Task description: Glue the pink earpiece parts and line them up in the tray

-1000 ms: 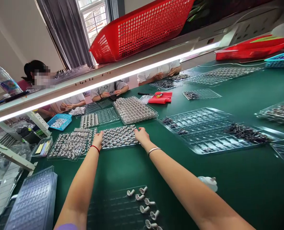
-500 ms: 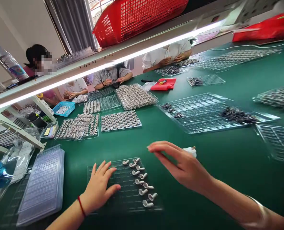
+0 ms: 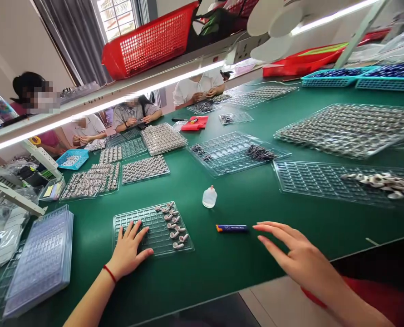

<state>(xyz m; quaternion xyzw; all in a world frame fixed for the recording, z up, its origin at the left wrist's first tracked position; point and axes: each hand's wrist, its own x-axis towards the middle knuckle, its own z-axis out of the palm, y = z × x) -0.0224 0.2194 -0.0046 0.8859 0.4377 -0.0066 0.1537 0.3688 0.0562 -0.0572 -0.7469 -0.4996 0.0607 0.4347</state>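
Observation:
My left hand (image 3: 129, 249) lies flat with fingers spread on a clear plastic grid tray (image 3: 144, 222) near the table's front edge. Several small white parts (image 3: 173, 225) sit in the tray's right columns. My right hand (image 3: 297, 254) hovers open, fingers stretched out, above the green table to the right of a small blue and orange tube (image 3: 231, 228). It holds nothing. A small white squeeze bottle (image 3: 209, 197) stands just behind the tube.
A stack of empty trays (image 3: 38, 259) sits at the front left. Filled trays (image 3: 145, 169) and a partly filled tray (image 3: 234, 153) lie further back, with larger trays (image 3: 348, 129) on the right. Other people work across the table under a shelf with a red basket (image 3: 147, 43).
Both hands drew back from the far filled tray to the near tray. The left hand settled on the near tray; the right swung out to the right. The view shifted back and right.

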